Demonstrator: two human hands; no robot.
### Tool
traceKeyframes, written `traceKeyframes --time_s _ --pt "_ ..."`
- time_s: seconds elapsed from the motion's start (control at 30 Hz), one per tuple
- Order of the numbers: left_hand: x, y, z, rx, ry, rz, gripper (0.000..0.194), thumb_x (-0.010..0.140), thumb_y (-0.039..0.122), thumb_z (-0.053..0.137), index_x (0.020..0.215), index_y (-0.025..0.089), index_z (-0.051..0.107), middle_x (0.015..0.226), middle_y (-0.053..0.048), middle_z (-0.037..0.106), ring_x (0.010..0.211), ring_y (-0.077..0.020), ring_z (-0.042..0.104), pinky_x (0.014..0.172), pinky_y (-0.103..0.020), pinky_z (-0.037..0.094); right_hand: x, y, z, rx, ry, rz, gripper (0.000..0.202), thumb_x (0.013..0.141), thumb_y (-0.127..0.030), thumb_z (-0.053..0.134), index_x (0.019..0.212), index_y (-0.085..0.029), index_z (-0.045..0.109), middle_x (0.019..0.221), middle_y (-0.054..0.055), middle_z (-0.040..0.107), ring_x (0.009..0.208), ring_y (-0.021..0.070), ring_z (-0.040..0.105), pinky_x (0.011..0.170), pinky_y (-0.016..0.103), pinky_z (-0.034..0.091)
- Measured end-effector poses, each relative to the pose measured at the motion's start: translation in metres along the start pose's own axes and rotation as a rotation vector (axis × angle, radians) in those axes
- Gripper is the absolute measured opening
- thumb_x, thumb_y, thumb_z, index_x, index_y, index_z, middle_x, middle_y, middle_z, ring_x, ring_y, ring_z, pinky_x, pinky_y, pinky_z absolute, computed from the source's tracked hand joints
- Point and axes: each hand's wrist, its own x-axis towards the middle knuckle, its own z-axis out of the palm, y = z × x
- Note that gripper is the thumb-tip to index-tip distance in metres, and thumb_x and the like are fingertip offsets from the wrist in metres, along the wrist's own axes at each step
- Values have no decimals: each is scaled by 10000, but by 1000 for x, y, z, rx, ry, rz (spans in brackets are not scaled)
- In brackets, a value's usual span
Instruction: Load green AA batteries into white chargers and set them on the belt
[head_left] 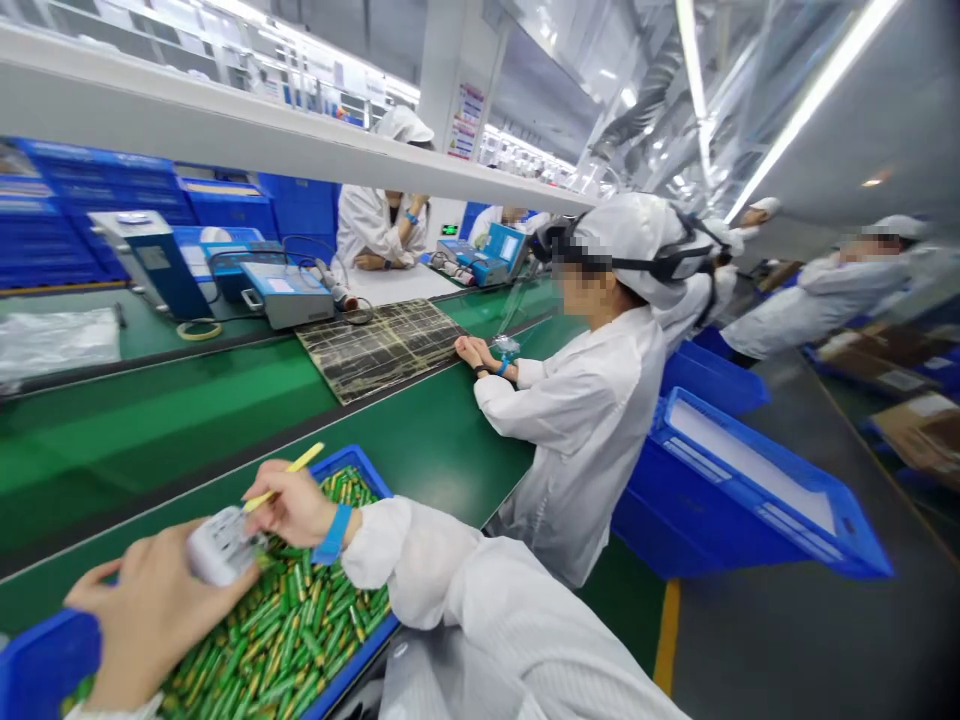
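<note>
My left hand [154, 600] is closed around a small white plastic device [223, 545] with dark slots in its face, tilted toward me. Between the fingers of my right hand [289, 505] is a thin yellow stick-like tool [306, 458]; its lower end is at the device, though I cannot tell whether it touches. Both hands are over a blue tray [358, 458] filled with green cylindrical batteries [300, 625] with gold-coloured ends. My left forearm hides part of the tray. A blue band is around my right wrist.
A co-worker [577, 400] in white sits to the right, hands on the green bench. Beyond the conveyor stand blue test instruments [281, 290] and a gridded dark panel [382, 345]. Blue crates [720, 480] stand on the floor at right. A white shelf [300, 130] crosses overhead.
</note>
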Motion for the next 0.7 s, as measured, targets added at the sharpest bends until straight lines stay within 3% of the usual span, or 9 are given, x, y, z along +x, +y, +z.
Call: traceKeyframes --time_s 0.07,0.13,0.17,0.3,0.33,0.4,0.53,0.63,0.7 --pt "-2 4 -3 68 90 43 434 644 640 563 1008 403 545 848 36 632 1023 -372 584 952 -610 329 -19 -18 -1 -21 56 -160 341 777 -278 526 567 -211 265 376 -143 309 322 -4 293 448 166 371" --pt "-1 -1 -12 108 96 42 532 684 596 595 1134 319 537 1017 -44 663 1073 -377 576 970 -601 307 -42 -37 -12 -11 47 -202 336 834 -328 384 597 -202 183 419 -148 247 344 -63 252 492 171 287" --pt "1 -7 -19 121 96 21 574 695 580 614 1177 279 529 1078 -88 662 1099 -381 567 980 -598 290 -54 -45 -22 -27 128 -270 339 816 -326 433 605 -220 189 401 -150 241 337 -50 243 467 180 265" --pt "20 -51 -48 169 49 -88 657 663 576 676 1191 220 514 1190 -161 626 1199 -389 497 1026 -594 228 -104 -60 -82 33 151 -293 441 714 -267 581 632 -235 149 382 -142 195 353 -14 193 418 151 233" --pt "26 -65 -53 181 25 -126 674 642 584 685 1180 215 515 1196 -163 617 1220 -392 476 1037 -593 218 -118 -58 -99 48 180 -304 469 705 -262 609 628 -229 148 382 -136 197 359 -7 186 411 145 244" --pt "35 -92 -58 163 -39 -239 735 607 619 690 1187 208 502 1217 -163 592 1245 -387 447 1051 -569 227 -145 -46 -134 83 371 -329 474 653 -243 669 609 -213 198 376 -117 250 364 9 212 404 142 298" --pt "34 -136 -48 73 -178 -428 812 574 671 691 1197 186 498 1199 -175 583 1175 -364 496 1022 -520 305 -193 -10 -197 166 639 -260 409 634 -218 679 580 -202 273 369 -87 277 354 39 254 390 159 361" --pt "20 -147 -42 99 -199 -425 732 587 637 706 1130 174 543 1182 -198 591 1213 -406 458 1037 -579 267 -215 9 -227 202 730 -221 393 658 -227 677 560 -211 296 375 -77 286 336 49 258 368 185 371" --pt "8 -147 -46 118 -189 -380 605 661 601 663 1080 176 564 1227 -198 582 1263 -417 411 1059 -614 215 -221 15 -234 217 757 -226 400 654 -241 685 557 -210 298 372 -78 288 331 49 261 363 185 364"
